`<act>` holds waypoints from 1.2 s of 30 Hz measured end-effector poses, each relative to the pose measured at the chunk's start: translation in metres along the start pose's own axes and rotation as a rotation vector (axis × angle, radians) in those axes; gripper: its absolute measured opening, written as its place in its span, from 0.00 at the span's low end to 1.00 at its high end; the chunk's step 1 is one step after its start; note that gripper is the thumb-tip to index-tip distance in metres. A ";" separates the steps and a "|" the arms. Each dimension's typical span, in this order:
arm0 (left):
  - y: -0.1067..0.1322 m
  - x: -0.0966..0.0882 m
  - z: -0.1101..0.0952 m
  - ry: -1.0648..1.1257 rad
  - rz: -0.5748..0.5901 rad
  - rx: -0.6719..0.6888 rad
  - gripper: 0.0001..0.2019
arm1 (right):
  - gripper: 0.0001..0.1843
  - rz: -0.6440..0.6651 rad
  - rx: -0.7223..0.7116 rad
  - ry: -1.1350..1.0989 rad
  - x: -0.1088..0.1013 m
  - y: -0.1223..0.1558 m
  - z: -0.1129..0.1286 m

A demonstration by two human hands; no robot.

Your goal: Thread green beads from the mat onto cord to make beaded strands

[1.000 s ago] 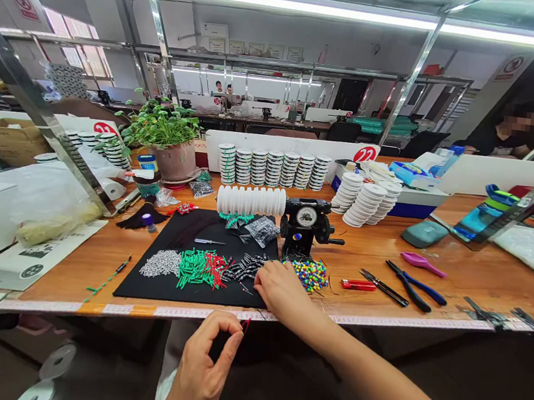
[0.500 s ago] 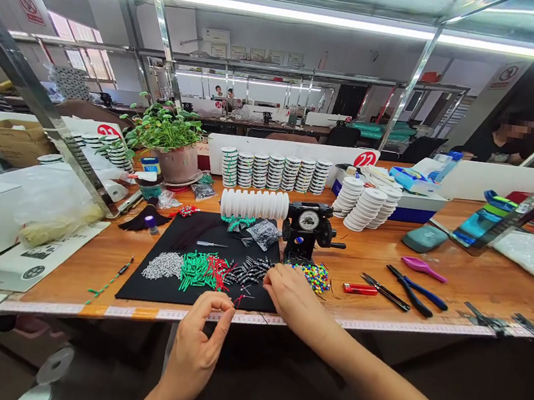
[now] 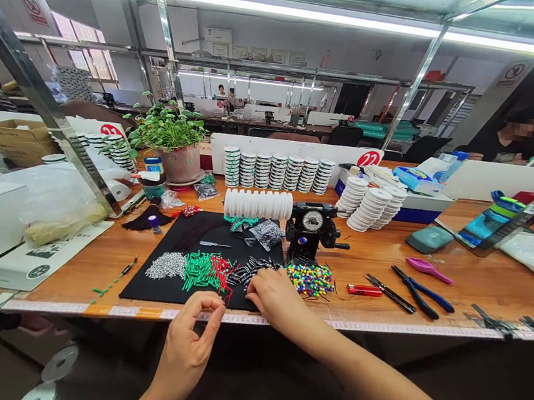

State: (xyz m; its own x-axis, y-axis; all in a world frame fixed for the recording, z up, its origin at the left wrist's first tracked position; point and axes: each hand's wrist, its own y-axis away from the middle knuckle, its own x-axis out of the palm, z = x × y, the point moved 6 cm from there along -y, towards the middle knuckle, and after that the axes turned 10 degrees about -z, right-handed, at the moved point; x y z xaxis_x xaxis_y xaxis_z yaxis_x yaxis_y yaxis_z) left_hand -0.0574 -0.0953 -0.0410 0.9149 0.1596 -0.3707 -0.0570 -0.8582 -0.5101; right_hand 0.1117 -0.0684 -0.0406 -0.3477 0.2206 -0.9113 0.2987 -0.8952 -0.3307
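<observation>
Low over the bench's front edge, my left hand is closed in a pinch, thumb against forefinger. A thin red thread shows just beyond its fingertips. My right hand is bent down at the black mat, fingers together; what they hold, if anything, is hidden. Right behind it lies a pile of black tubes with pale bands. Farther left on the mat are red tubes, green tubes and small silvery grey beads. Mixed coloured beads lie to the right of my right hand.
Behind the mat stands a black winder with a dial, carrying a row of white spools. To the right lie a red lighter, tweezers and blue-handled pliers. A screwdriver rests on the mat.
My right hand has moved left and slightly down, nearer the red thread. My left hand has shifted a little left, still pinched. The view has turned slightly.
</observation>
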 end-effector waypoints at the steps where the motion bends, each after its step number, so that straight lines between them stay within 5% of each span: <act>1: 0.000 0.000 0.000 0.002 0.000 -0.001 0.07 | 0.04 0.005 -0.012 0.002 0.001 0.000 0.002; 10: -0.003 0.000 -0.006 -0.002 0.000 0.019 0.06 | 0.03 -0.111 0.029 -0.153 -0.024 0.003 0.006; 15: -0.007 0.002 -0.013 -0.033 -0.005 0.060 0.06 | 0.08 -0.306 0.116 -0.807 -0.039 0.006 0.002; 18: -0.010 0.003 -0.020 -0.052 -0.015 0.094 0.06 | 0.06 -0.314 0.206 -1.161 -0.037 0.008 0.003; 24: -0.013 0.003 -0.029 -0.051 -0.030 0.114 0.06 | 0.14 -0.283 0.403 -1.437 -0.026 0.006 0.005; 31: -0.018 0.001 -0.028 -0.023 -0.026 0.086 0.06 | 0.10 -0.391 0.299 -1.274 -0.022 -0.002 0.007; 36: -0.034 0.000 -0.029 0.014 0.009 0.051 0.09 | 0.11 -0.685 -0.152 -0.701 -0.052 -0.010 0.014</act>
State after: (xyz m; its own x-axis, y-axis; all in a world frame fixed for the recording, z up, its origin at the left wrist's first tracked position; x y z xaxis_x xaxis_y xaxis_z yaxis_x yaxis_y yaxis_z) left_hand -0.0439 -0.0804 -0.0013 0.9199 0.1445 -0.3645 -0.0852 -0.8337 -0.5456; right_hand 0.1145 -0.0768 0.0138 -0.9204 0.3491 -0.1760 -0.0698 -0.5896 -0.8047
